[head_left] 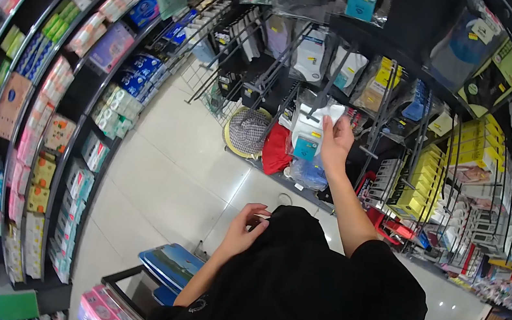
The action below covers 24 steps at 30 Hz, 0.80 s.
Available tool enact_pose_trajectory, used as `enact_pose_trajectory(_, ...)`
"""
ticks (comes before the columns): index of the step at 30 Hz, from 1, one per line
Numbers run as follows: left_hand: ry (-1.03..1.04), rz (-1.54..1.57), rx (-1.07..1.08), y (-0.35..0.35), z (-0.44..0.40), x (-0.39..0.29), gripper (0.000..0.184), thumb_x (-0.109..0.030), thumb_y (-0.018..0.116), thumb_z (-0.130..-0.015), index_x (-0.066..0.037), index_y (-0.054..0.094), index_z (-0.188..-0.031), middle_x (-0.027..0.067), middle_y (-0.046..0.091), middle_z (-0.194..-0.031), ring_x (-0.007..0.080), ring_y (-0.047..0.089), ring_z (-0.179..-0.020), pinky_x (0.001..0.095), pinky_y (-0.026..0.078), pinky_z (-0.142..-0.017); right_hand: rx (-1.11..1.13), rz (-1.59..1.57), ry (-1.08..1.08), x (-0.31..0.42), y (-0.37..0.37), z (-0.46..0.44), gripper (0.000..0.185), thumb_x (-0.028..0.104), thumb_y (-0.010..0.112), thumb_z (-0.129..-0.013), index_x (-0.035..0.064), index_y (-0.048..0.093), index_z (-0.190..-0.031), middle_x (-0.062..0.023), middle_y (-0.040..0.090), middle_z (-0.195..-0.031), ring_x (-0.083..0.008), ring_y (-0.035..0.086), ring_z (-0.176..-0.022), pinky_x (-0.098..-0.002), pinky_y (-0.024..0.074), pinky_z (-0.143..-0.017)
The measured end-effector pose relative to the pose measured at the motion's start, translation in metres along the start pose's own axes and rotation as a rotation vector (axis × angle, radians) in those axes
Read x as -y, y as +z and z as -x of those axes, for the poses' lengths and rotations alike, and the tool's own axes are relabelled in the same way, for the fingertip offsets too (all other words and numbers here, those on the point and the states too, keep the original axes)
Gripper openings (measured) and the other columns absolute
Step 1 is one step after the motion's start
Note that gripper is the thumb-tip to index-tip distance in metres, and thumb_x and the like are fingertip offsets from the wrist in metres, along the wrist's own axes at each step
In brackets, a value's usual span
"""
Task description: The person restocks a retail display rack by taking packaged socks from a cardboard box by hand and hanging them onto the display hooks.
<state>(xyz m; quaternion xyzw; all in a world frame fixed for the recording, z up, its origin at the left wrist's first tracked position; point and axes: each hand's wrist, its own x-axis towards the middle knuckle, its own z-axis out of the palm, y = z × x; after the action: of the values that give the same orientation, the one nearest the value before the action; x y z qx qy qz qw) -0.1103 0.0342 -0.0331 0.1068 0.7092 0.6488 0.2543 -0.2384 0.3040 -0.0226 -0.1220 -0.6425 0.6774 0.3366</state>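
My right hand (337, 144) reaches forward to the hanging display, its thumb and fingers closed on the upper edge of a pack of white socks (308, 130). The pack has a teal label and hangs among metal hooks, so I cannot tell whether it is still on its hook. My left hand (245, 229) is low, close to the front of my black shirt (317, 286). Its fingers are loosely bent and apart from the thumb, with nothing visible in them.
A checked hat (247, 131) and a red cloth item (277, 150) lie below the hooks. Yellow packs (418, 191) hang at right. Shelves of tissue packs (114, 48) curve along the left. A blue picture-topped item (172, 265) stands at lower left on the tiled floor (162, 173).
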Motion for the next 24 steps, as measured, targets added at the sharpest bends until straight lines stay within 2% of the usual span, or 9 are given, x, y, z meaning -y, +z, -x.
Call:
enact_pose_trajectory(5, 0.005, -0.067, 0.102, -0.009, -0.038, -0.011, 0.036, -0.006, 0.063, -0.092, -0.003, 0.049, -0.125, 0.0085, 0.064, -0.112, 0.0152, 0.062, -0.098, 0.0296, 0.049, -0.086, -0.053, -0.025, -0.077, -0.031, -0.004, -0.036, 0.011, 0.010, 0.063, -0.094, 0.0007, 0.056, -0.092, -0.0002, 0.058, -0.082, -0.0046, 0.048, -0.075, -0.0224, 0.0396, -0.066)
enact_pose_trajectory(7, 0.021, -0.051, 0.128, -0.013, -0.051, -0.014, 0.036, -0.007, 0.064, -0.092, -0.003, 0.049, -0.125, 0.0082, 0.063, -0.111, 0.0149, 0.062, -0.098, 0.0296, 0.048, -0.085, -0.102, 0.102, -0.112, -0.035, -0.006, -0.055, 0.015, 0.012, 0.064, -0.094, 0.0005, 0.056, -0.089, 0.0012, 0.053, -0.075, -0.0046, 0.044, -0.070, -0.0234, 0.0365, -0.060)
enact_pose_trajectory(8, 0.024, -0.059, 0.136, -0.013, -0.056, -0.015, 0.036, -0.007, 0.064, -0.092, -0.003, 0.049, -0.125, 0.0082, 0.063, -0.111, 0.0149, 0.062, -0.098, 0.0296, 0.048, -0.085, -0.134, 0.134, -0.128, -0.053, -0.010, -0.070, 0.022, 0.017, 0.065, -0.093, 0.0003, 0.053, -0.084, 0.0007, 0.045, -0.068, -0.0062, 0.039, -0.065, -0.0262, 0.0320, -0.055)
enact_pose_trajectory(12, 0.045, -0.070, 0.152, -0.014, -0.069, -0.012, 0.036, -0.006, 0.063, -0.092, -0.004, 0.049, -0.125, 0.0083, 0.064, -0.111, 0.0148, 0.063, -0.095, 0.0282, 0.049, -0.083, -0.212, 0.268, -0.195, -0.072, -0.013, -0.119, 0.031, 0.022, 0.064, -0.093, 0.0004, 0.048, -0.079, -0.0030, 0.038, -0.062, -0.0107, 0.035, -0.061, -0.0305, 0.0297, -0.053)
enact_pose_trajectory(15, 0.074, -0.083, 0.152, -0.019, -0.078, -0.007, 0.037, -0.005, 0.063, -0.091, -0.004, 0.049, -0.125, 0.0085, 0.064, -0.111, 0.0147, 0.063, -0.092, 0.0267, 0.050, -0.080, -0.257, 0.319, -0.194, -0.075, -0.013, -0.151, 0.031, 0.023, 0.064, -0.093, 0.0002, 0.049, -0.080, -0.0048, 0.039, -0.062, -0.0132, 0.037, -0.059, -0.0327, 0.0319, -0.053)
enact_pose_trajectory(17, 0.077, -0.079, 0.147, -0.021, -0.079, -0.008, 0.035, -0.004, 0.063, -0.092, -0.004, 0.049, -0.125, 0.0084, 0.064, -0.111, 0.0145, 0.063, -0.093, 0.0263, 0.049, -0.079, -0.263, 0.384, -0.158, -0.072, -0.013, -0.163, 0.030, 0.021, 0.064, -0.093, 0.0020, 0.047, -0.077, -0.0012, 0.041, -0.066, -0.0089, 0.037, -0.063, -0.0286, 0.0309, -0.055)
enact_pose_trajectory(21, 0.056, -0.081, 0.116, -0.028, -0.079, -0.006, 0.035, -0.003, 0.062, -0.092, -0.004, 0.049, -0.124, 0.0074, 0.064, -0.110, 0.0133, 0.062, -0.093, 0.0257, 0.049, -0.078, -0.316, 0.459, -0.254, -0.090, -0.020, -0.187, 0.033, 0.023, 0.064, -0.092, -0.0004, 0.047, -0.078, -0.0060, 0.041, -0.063, -0.0146, 0.039, -0.060, -0.0321, 0.0335, -0.055)
enact_pose_trajectory(23, 0.007, -0.027, 0.125, -0.032, -0.080, 0.003, 0.034, -0.003, 0.061, -0.092, -0.004, 0.049, -0.124, 0.0063, 0.063, -0.109, 0.0120, 0.061, -0.093, 0.0251, 0.049, -0.078, -0.309, 0.574, -0.171, -0.094, -0.026, -0.189, 0.028, 0.025, 0.065, -0.090, -0.0006, 0.053, -0.086, -0.0152, 0.053, -0.070, -0.0257, 0.052, -0.066, -0.0386, 0.0402, -0.061)
enact_pose_trajectory(24, 0.008, -0.029, 0.139, -0.034, -0.081, 0.004, 0.034, -0.003, 0.061, -0.092, -0.004, 0.049, -0.124, 0.0063, 0.063, -0.109, 0.0120, 0.061, -0.093, 0.0251, 0.049, -0.078, -0.278, 0.556, -0.175, -0.091, -0.026, -0.188, 0.027, 0.024, 0.065, -0.090, -0.0018, 0.057, -0.093, -0.0159, 0.057, -0.075, -0.0274, 0.056, -0.072, -0.0387, 0.0430, -0.065)
